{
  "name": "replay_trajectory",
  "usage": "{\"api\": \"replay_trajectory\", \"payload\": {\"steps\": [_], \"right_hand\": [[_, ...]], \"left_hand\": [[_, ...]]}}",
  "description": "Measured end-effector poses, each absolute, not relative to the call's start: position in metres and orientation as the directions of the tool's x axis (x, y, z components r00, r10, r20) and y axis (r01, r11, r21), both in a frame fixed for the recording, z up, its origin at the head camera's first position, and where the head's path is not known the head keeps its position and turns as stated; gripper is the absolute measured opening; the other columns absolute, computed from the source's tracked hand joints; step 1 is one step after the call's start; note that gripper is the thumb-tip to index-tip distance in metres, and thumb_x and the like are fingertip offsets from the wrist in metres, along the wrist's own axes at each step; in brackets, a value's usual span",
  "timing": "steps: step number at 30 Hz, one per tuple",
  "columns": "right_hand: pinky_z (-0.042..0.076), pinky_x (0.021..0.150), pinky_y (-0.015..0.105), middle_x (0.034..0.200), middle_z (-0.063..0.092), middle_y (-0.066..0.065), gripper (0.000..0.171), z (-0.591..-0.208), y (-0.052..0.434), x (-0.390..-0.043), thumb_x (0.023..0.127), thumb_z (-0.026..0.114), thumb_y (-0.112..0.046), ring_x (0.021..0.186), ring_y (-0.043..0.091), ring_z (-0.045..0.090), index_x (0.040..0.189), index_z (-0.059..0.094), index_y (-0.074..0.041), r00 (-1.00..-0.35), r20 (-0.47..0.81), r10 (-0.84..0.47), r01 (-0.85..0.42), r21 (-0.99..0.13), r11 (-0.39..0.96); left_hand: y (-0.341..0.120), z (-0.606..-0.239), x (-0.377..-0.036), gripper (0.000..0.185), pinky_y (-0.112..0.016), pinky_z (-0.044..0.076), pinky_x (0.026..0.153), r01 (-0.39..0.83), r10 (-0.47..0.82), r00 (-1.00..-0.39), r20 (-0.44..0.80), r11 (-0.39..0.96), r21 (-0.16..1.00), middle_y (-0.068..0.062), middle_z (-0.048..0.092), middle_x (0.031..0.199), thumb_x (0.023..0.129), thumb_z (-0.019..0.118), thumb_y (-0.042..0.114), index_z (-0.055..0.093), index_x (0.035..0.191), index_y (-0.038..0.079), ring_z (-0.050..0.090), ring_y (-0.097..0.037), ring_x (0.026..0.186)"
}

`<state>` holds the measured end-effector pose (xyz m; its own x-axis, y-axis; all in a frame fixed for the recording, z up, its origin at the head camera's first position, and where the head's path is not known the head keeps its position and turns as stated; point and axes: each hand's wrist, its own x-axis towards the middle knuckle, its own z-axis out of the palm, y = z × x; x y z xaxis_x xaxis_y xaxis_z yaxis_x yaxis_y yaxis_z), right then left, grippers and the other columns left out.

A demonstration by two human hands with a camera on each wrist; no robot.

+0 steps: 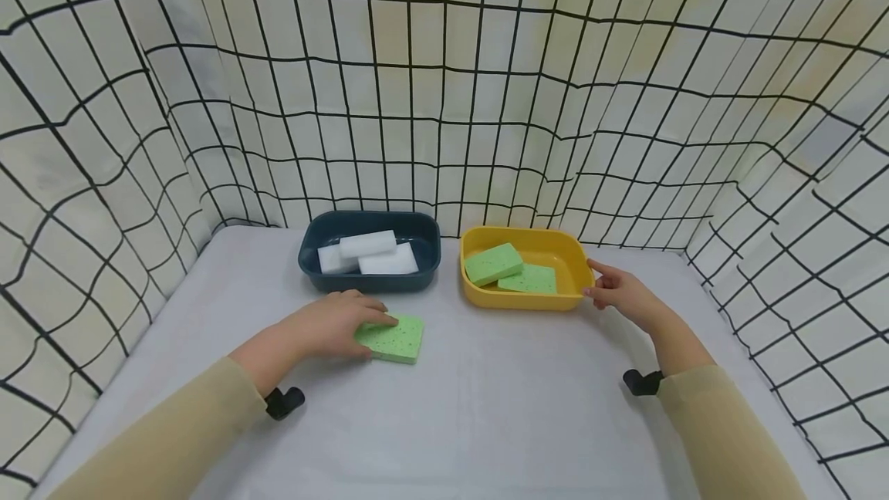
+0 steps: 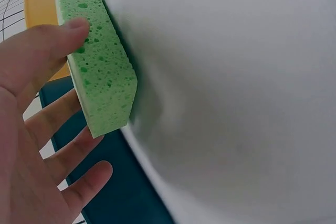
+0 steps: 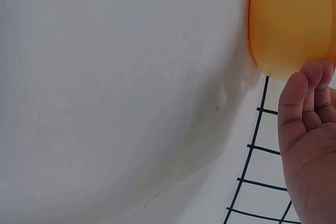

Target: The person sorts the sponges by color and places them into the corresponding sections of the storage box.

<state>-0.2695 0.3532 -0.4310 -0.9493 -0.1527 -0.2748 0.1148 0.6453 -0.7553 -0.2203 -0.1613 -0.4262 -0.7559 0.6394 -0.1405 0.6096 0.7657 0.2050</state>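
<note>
My left hand (image 1: 340,324) pinches a green speckled sponge (image 1: 403,339) by its left end. In the left wrist view the thumb lies across one face and fingers pass behind it; the sponge is tilted, with a shadow beside it. My right hand (image 1: 623,295) touches the right end of a yellow tub (image 1: 521,301). The right wrist view shows its fingers (image 3: 294,95) fairly straight against the tub's outer wall, with the thumb out of sight. Two green sponges (image 1: 495,263) lie inside that tub, one leaning on the other.
A dark blue tub (image 1: 368,282) holds several white sponges (image 1: 368,244), left of the yellow one. White cloth covers the table (image 1: 486,407). A black wire grid (image 1: 444,68) stands along the back and both sides, close behind the tubs.
</note>
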Motion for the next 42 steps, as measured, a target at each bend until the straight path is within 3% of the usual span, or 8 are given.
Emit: {"api": "replay_trajectory", "payload": {"steps": [12, 24, 28, 34, 42], "right_hand": [[0.040, 0.096, 0.042, 0.099, 0.056, 0.013, 0.078, -0.433, 0.355, -0.270, 0.098, 0.064, -0.032, 0.091, 0.027, 0.056, 0.160, 0.019, -0.017, -0.950, -0.266, -0.162, 0.105, -0.762, 0.639], [0.040, 0.096, 0.043, 0.099, 0.056, 0.014, 0.077, -0.431, 0.359, -0.268, 0.098, 0.064, -0.031, 0.090, 0.027, 0.056, 0.160, 0.019, -0.015, -0.950, -0.258, -0.174, 0.091, -0.765, 0.638], [0.039, 0.096, 0.044, 0.100, 0.057, 0.014, 0.077, -0.431, 0.360, -0.268, 0.099, 0.064, -0.032, 0.091, 0.027, 0.056, 0.160, 0.019, -0.015, -0.951, -0.257, -0.173, 0.089, -0.764, 0.639], [0.040, 0.095, 0.045, 0.098, 0.057, 0.013, 0.078, -0.430, 0.359, -0.267, 0.098, 0.064, -0.033, 0.092, 0.027, 0.055, 0.160, 0.019, -0.016, -0.953, -0.252, -0.166, 0.087, -0.755, 0.650], [0.040, 0.094, 0.044, 0.098, 0.057, 0.013, 0.078, -0.431, 0.356, -0.271, 0.098, 0.064, -0.034, 0.092, 0.027, 0.055, 0.160, 0.021, -0.015, -0.951, -0.254, -0.174, 0.081, -0.752, 0.654]], "left_hand": [[-0.155, -0.412, -0.223, 0.053, -0.049, 0.041, 0.104, 0.659, 0.665, -0.746, 0.037, 0.728, 0.189, -0.001, 0.057, 0.138, 0.083, 0.076, 0.039, 0.064, 0.134, 0.030, 0.050, -0.028, 0.125], [-0.099, -0.391, -0.249, 0.051, -0.041, 0.043, 0.103, 0.707, 0.691, -0.707, 0.148, 0.688, 0.165, 0.001, 0.055, 0.142, 0.089, 0.069, 0.043, 0.061, 0.137, 0.032, 0.048, -0.024, 0.125], [-0.068, -0.387, -0.263, 0.051, -0.042, 0.042, 0.104, 0.704, 0.689, -0.711, 0.144, 0.692, 0.163, 0.003, 0.052, 0.146, 0.090, 0.066, 0.047, 0.058, 0.139, 0.036, 0.047, -0.023, 0.127], [-0.022, -0.383, -0.285, 0.052, -0.046, 0.030, 0.114, 0.677, 0.672, -0.733, 0.105, 0.707, 0.202, 0.004, 0.047, 0.149, 0.093, 0.064, 0.050, 0.054, 0.142, 0.039, 0.040, -0.025, 0.136], [0.025, -0.390, -0.311, 0.052, -0.046, 0.022, 0.119, 0.652, 0.662, -0.749, 0.037, 0.726, 0.217, 0.005, 0.046, 0.150, 0.095, 0.062, 0.048, 0.051, 0.145, 0.038, 0.036, -0.022, 0.141]]}}
